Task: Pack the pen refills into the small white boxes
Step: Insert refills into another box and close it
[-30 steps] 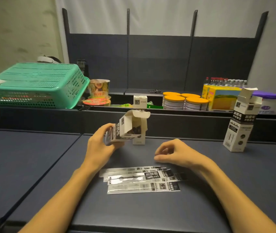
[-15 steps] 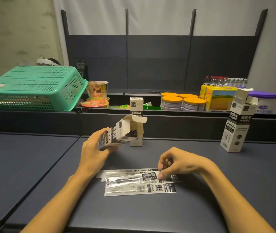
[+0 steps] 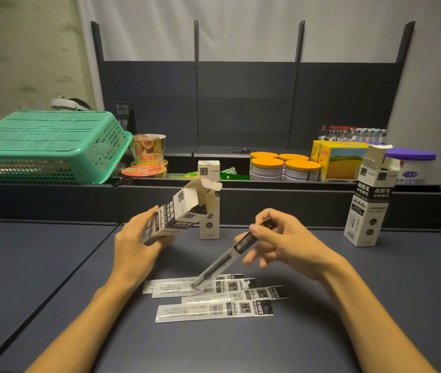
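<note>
Two hands: both busy over the dark tabletop [image 3: 375,305].
Left hand [image 3: 136,243]: fingers wrapped round a small white box [image 3: 176,214], tilted with its open flap end pointing up and to the right.
Right hand [image 3: 284,238]: pinching one packaged pen refill [image 3: 230,254] by its dark upper end; the refill slants down-left, and its lower tip sits right over the loose pile. Can't tell if it's touching.
Refill pile [image 3: 214,297]: roughly four flat sleeved packets lying on the tabletop between the forearms, overlapping a bit, all pointing left-right.
Other boxes: one upright box [image 3: 210,200] just behind the held one, and another open box [image 3: 370,200] standing well off to the right.
Back ledge: green basket [image 3: 47,146] on the left, instant noodle cups [image 3: 148,152] beside it, orange-lidded tins [image 3: 284,165] in the middle, and a yellow carton [image 3: 340,160] to the right.
</note>
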### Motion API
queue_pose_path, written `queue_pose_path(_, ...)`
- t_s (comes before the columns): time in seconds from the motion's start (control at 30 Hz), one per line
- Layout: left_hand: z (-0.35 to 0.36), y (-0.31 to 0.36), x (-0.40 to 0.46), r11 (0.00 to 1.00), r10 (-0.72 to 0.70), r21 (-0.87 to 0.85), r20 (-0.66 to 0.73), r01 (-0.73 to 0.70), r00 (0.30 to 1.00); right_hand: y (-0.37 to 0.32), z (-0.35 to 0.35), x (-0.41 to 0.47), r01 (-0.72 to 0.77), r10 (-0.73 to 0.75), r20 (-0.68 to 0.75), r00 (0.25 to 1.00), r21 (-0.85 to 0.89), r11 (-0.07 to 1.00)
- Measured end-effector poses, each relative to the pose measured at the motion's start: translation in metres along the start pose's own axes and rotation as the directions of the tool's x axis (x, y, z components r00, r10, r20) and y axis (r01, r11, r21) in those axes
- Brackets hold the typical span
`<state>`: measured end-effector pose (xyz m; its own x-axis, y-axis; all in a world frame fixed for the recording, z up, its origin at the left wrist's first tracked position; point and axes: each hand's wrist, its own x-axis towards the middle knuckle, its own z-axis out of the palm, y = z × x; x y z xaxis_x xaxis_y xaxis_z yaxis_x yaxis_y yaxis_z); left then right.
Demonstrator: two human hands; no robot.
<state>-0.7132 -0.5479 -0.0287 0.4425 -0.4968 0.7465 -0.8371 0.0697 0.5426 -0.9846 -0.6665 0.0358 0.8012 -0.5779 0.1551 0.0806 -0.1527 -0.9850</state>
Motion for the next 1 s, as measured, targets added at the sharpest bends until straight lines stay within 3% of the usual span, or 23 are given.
queue_pose_path(0.2, 0.002, -0.002, 0.002, 1.0, -0.011, 0.018, -0.013, 0.011, 1.0, -0.016, 0.004, -0.004, 0.222, -0.165, -0.268, 0.949, 0.198, 0.955)
queue_pose_path(0.4, 0.004, -0.004, 0.003, 1.0, -0.006, 0.029, -0.02, 0.006, 1.0, -0.027, -0.001, -0.009, 0.389, -0.225, -0.414, 0.882, 0.37, 0.843)
queue_pose_path(0.53, 0.005, -0.001, 0.004, 1.0, 0.002, 0.029, -0.009, -0.002, 1.0, -0.027, -0.001, -0.008, 0.43, -0.242, -0.459, 0.855, 0.364, 0.826)
queue_pose_path(0.87, 0.005, 0.0, 0.003, 0.998, 0.052, 0.039, -0.005, -0.052, 0.999, -0.016, 0.015, 0.0, 0.369, -0.228, -0.409, 0.883, 0.309, 0.876)
queue_pose_path(1.0, 0.006, -0.003, 0.003, 0.996, 0.076, 0.049, -0.005, -0.076, 0.997, -0.005, 0.022, 0.005, 0.364, -0.292, -0.429, 0.855, 0.096, 0.926)
